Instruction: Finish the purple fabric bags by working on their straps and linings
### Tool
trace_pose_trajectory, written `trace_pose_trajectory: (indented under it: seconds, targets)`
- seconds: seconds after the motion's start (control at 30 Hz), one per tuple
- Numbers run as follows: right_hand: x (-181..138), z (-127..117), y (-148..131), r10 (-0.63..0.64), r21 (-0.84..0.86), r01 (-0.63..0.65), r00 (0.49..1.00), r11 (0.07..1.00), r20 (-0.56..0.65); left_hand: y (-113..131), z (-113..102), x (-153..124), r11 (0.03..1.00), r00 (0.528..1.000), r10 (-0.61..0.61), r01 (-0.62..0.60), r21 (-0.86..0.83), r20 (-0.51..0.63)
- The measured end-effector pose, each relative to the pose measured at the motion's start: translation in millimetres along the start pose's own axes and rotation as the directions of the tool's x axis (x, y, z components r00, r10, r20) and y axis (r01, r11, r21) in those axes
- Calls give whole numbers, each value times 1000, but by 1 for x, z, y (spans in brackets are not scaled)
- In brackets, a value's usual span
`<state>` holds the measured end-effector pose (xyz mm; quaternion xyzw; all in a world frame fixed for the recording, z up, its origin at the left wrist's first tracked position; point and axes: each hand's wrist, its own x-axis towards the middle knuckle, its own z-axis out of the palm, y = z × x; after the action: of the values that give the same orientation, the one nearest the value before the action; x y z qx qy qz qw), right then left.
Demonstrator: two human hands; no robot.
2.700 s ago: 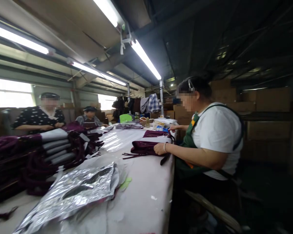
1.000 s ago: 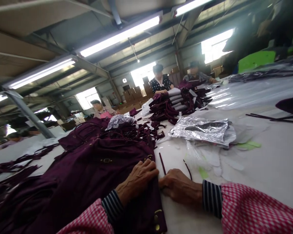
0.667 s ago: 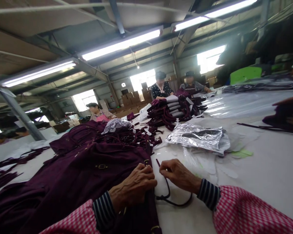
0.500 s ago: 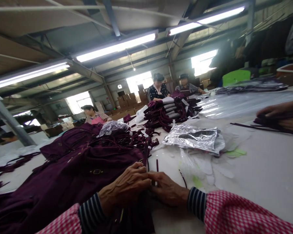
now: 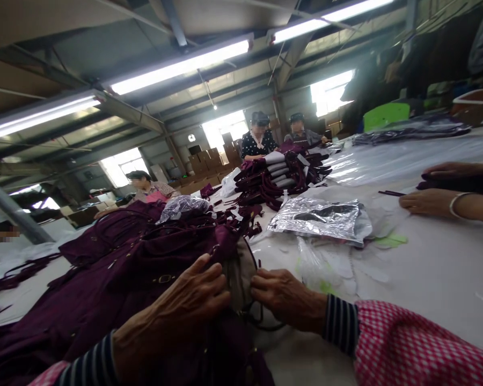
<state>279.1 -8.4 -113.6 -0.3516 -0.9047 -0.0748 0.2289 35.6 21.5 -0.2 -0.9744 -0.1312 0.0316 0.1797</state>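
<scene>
Head-worn view, low over table (image 5: 426, 279) — facing forward, hands close below

Left hand (image 5: 185, 305) has lifted the purple garment (image 5: 116, 279) edge, baring pale lining (image 5: 241, 273)

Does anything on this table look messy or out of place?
Somewhat. Loose straps lie scattered beyond the purple bag under both hands, and a crumpled foil bag sits among paper scraps. Nothing looks damaged.
</scene>
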Motion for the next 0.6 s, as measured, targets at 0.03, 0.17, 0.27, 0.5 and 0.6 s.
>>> trace_pose_trajectory:
  seconds: [0.03,0.17,0.27,0.5,0.6]
  targets:
    - [-8,-3,3,24,-22,-24,1000,999,0,0,-4,-1,999,1000,6,-5,39,-30]
    - [-35,-6,11,79,-51,-76,996,996,53,12,4,-6,995,989,84,-75,71,-121]
    - [-37,-11,13,85,19,-90,983,996,163,23,19,-2,994,986,92,-99,-42,-139]
    - [27,-20,20,294,-28,-300,904,953,310,5,-4,25,943,997,-23,45,-330,71]
    - [46,2,13,324,-58,-322,897,945,299,9,4,30,959,996,-63,79,-273,67]
